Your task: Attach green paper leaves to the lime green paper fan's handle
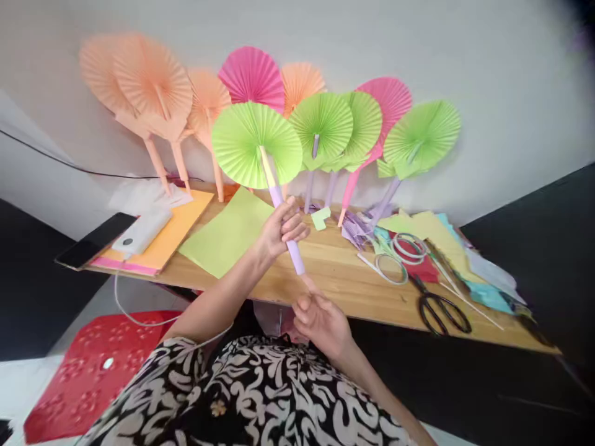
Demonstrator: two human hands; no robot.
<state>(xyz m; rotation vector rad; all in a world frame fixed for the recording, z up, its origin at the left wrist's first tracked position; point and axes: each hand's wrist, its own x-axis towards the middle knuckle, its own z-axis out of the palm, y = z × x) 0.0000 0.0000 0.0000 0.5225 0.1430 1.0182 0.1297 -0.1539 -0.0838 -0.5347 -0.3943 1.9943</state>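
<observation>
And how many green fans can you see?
4: the held green fan in the left hand, the second green fan just right of it, the third green fan partly behind the second, and the fourth green fan farthest right. Others may be hidden.

fan point(237, 142): matt paper (ridged) | table point(341, 269): wood | stool point(79, 378): glossy plastic

Left grip point(284, 228) wrapped round purple handle point(296, 256) of green fan point(239, 139); right grip point(323, 322) at handle's lower end
</observation>
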